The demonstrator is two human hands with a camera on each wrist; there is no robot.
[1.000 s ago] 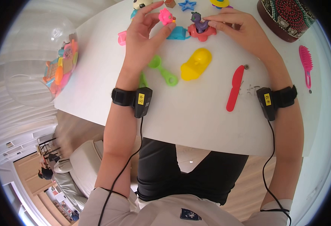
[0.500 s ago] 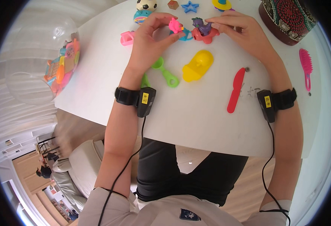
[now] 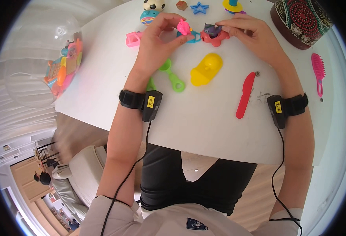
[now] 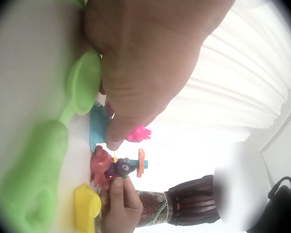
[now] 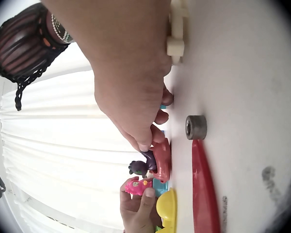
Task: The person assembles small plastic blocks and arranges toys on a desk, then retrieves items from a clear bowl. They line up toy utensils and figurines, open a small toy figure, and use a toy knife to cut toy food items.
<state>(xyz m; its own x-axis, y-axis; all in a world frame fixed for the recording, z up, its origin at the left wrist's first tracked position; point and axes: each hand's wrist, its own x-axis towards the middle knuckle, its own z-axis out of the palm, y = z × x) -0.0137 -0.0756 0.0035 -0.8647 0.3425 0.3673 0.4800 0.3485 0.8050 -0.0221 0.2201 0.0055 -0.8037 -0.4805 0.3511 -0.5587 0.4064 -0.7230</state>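
My left hand (image 3: 157, 45) grips a small pink toy figure (image 3: 183, 27) between thumb and fingers, at a blue toy base (image 3: 197, 36) on the table. In the right wrist view, the pink figure's yellow details face the camera. My right hand (image 3: 253, 34) pinches the rear end of a purple toy dragon (image 3: 213, 29), which sits tilted in a red toy base (image 3: 217, 40). From the left wrist, the purple dragon's eye shows beside the red base (image 4: 101, 165). The two figures are close side by side. Part of the blue base is hidden behind my left thumb.
Nearer me lie a yellow mould (image 3: 207, 70), a green scoop (image 3: 175, 76) and a red toy knife (image 3: 245, 96). A pink toy piece (image 3: 133, 39), soccer ball (image 3: 154, 4) and blue star (image 3: 199, 8) are around the left hand. At right are a patterned drum (image 3: 300, 21) and pink hairbrush (image 3: 318, 69).
My left hand has moved right with the pink figure, its raised fingers now lower. In my right hand, the purple dragon has tipped from upright to lower in the red base.
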